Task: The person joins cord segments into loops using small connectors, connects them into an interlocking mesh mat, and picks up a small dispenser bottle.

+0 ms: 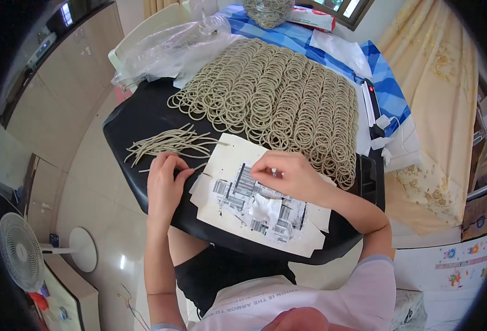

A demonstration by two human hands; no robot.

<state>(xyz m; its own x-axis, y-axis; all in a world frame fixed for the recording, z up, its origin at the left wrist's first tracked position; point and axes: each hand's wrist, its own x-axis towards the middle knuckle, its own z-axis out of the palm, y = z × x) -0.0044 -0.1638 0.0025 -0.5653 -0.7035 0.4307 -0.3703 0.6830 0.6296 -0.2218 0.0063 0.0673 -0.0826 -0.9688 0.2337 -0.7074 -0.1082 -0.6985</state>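
Left grip (165, 179): thumb and forefinger tips near each other, at the inner end of a thin tan strand (201, 165); cannot tell if they pinch it or only rest there.
Right grip (287, 174): fingers curled, tips bunched together over the card; something small and pale shows under the palm, too small to name. Cannot tell if the tips hold anything.
Loose strands (169, 141): untidy bundle just beyond the left grip, some ends fanning outward, a few reaching toward the card.
Card (235, 148): cream, ragged edges, lying between the grips and under the right one; its near part toward the wearer.
Labels (242, 179): printed barcodes, overlapping on the card, just below and left of the right grip.
White scrap (265, 208): crumpled, on the labels, wearer's side of the right grip.
Rings (276, 99): tan, overlapping in many rows, beyond both grips; nearest ones just past the right.
Table (127, 118): black top, under card, strands and rings.
Clear plastic bag (160, 52): far side, well beyond the left grip.
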